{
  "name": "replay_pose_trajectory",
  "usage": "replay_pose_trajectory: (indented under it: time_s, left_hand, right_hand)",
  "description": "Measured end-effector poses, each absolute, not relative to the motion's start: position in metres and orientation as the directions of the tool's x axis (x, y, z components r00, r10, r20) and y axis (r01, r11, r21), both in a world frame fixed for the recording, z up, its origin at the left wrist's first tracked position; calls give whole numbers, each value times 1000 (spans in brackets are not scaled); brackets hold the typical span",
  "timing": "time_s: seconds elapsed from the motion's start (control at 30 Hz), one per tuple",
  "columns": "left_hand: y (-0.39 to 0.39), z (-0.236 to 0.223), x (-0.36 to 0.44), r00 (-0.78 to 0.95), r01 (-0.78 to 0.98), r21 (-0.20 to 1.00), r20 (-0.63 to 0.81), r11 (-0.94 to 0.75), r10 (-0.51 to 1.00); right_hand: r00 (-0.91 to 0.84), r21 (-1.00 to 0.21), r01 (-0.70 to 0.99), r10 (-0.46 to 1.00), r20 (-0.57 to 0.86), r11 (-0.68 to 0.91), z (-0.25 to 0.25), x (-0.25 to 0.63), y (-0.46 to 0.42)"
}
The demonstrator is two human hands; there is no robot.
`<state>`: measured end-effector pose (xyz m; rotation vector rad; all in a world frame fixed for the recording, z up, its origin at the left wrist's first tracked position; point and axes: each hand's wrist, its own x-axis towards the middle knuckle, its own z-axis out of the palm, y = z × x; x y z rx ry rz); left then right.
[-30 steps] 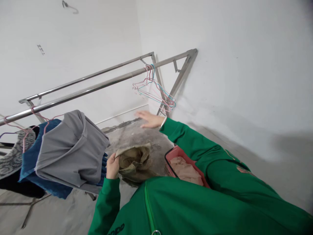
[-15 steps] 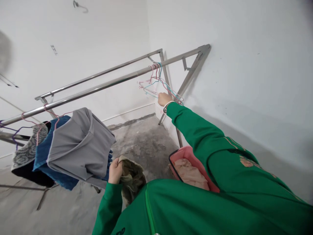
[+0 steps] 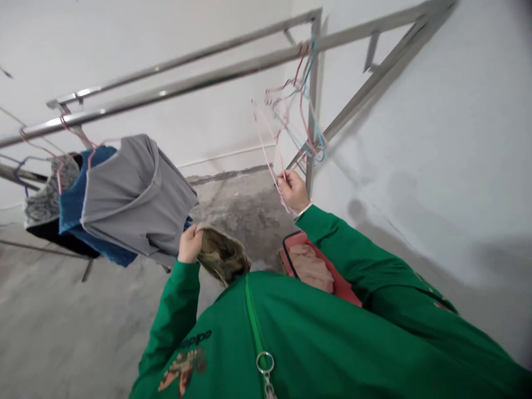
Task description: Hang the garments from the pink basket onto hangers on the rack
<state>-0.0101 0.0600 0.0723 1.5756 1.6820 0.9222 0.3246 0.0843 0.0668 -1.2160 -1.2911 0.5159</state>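
Note:
My left hand (image 3: 190, 244) is closed on the edge of a camouflage-patterned garment (image 3: 220, 252), which hangs down in front of my body; its lower part is hidden by my jacket. My right hand (image 3: 293, 191) grips a pink clothes hanger (image 3: 266, 149), tilted and away from the rail. Just above that hand, several pink, red and blue hangers (image 3: 305, 100) hang bunched near the rail's right end. Left of my left hand, a grey top (image 3: 133, 194) hangs on a pink hanger.
The metal drying rack (image 3: 187, 86) runs across the view, with a slanted leg (image 3: 386, 66) by the right wall. A blue garment (image 3: 70, 205) and a black one with a patterned top (image 3: 44, 199) hang at left. Below my right arm, a pink basket (image 3: 344, 288) holds pale pink cloth (image 3: 310, 266).
My right hand has drawn a pink hanger off the rail, down toward me. The left hand still holds the camouflage garment. The view has tilted lower.

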Motion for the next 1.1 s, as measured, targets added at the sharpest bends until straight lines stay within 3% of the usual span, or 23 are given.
replay_pose_trajectory:
  time_s: [0.07, 0.13, 0.2, 0.33, 0.43, 0.53, 0.6, 0.67, 0.73, 0.8, 0.9, 1.1]
  left_hand:
    - [67, 80, -9, -64, 581, 814, 72, -22, 995]
    - [74, 84, -8, -8, 621, 775, 155, -117, 988]
    - [80, 84, -4, 31, 626, 763, 184, -162, 982]
    - [79, 83, 16, 150, 619, 755, 157, -216, 976]
    - [68, 87, 35, 277, 596, 761, 104, -256, 955]
    - [58, 95, 44, 377, 614, 726, 76, -310, 923]
    - [55, 99, 39, 401, 692, 624, 85, -363, 912]
    - [55, 98, 28, 355, 827, 431, 95, -360, 930]
    - [56, 92, 14, 261, 936, 223, 85, -274, 962]
    - [59, 81, 2, 192, 973, 117, 59, -198, 980]
    - [66, 64, -12, 195, 962, 182, 63, -203, 979]
    - [79, 50, -26, 216, 727, 659, 48, -193, 975]
  right_hand:
    - [219, -943, 116, 919, 329, 310, 37, 302, 54]
    - [160, -980, 55, 967, 199, 193, 21, 284, 32]
    - [145, -988, 92, 980, 134, 121, 17, 272, 21]
    - [156, -945, 285, 964, 214, 164, 25, 256, 17]
    - [69, -905, 359, 961, 270, 229, 25, 239, 23]
    - [-27, -887, 414, 977, 213, 205, 15, 224, 34]
    - [-19, -885, 441, 988, 156, 148, 11, 222, 42]
    - [35, -888, 442, 987, 156, 125, 12, 226, 47]
    - [68, -883, 444, 977, 203, 153, 19, 234, 50]
    - [60, -863, 462, 964, 259, 203, 29, 240, 51]
    - [58, -849, 477, 956, 288, 227, 41, 242, 53]
    - [87, -834, 524, 963, 254, 173, 39, 240, 61]
